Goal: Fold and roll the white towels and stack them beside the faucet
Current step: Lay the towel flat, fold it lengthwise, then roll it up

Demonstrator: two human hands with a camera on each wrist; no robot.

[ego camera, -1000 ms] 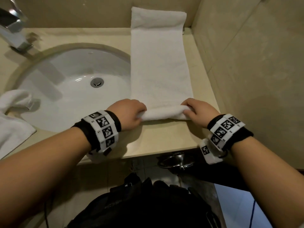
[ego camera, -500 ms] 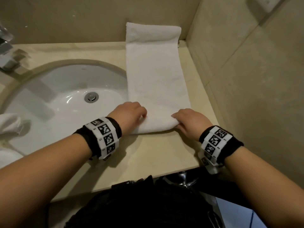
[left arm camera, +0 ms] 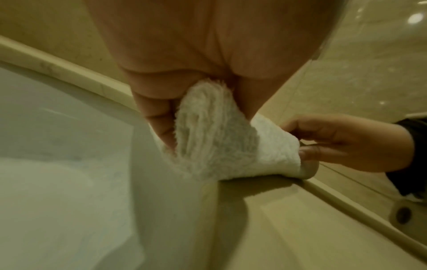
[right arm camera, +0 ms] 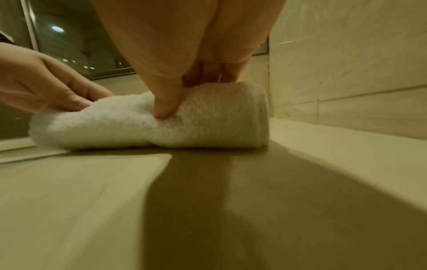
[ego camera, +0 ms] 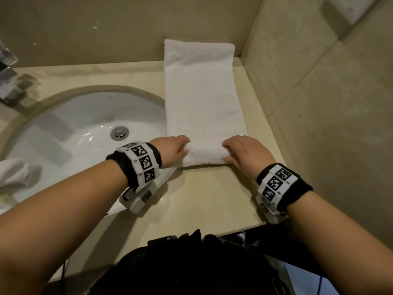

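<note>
the folded white towel (ego camera: pixel 204 99) lies lengthwise on the tabletop (ego camera: pixel 212 199) right of the sink (ego camera: pixel 85 128), far end propped against the back wall. the left hand (ego camera: pixel 172 151) and right hand (ego camera: pixel 244 154) curl their fingers (right arm camera: pixel 165 102) round its near end — only the first turn is rolled. most rolling, the stacking by the faucet (ego camera: pixel 8 81) and another towel (ego camera: pixel 14 173) remain.
</note>
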